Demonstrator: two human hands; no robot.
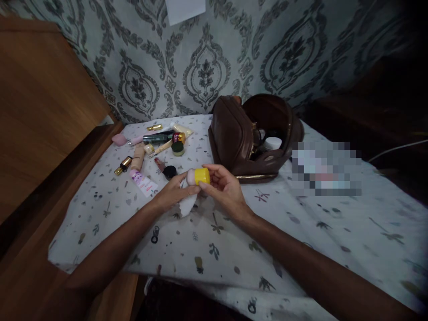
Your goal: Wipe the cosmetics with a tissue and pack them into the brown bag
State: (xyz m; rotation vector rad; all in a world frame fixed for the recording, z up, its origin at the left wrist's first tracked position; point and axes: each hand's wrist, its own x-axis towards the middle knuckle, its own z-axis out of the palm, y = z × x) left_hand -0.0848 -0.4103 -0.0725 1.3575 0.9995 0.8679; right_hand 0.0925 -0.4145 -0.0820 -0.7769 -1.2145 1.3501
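Just in front of the brown bag [230,140], you are holding one yellow-capped container [198,176]. The fingers [190,191] of your left hand [172,191] are gripping its pale body with one white tissue-like piece [187,206]; those of your right hand [229,191] are grasping the cap, half-curled. Left of the bag, one pink-and-white tube [143,183], one black lid [170,171] and one dark-lidded jar [178,149] are lying on the counter [230,249].
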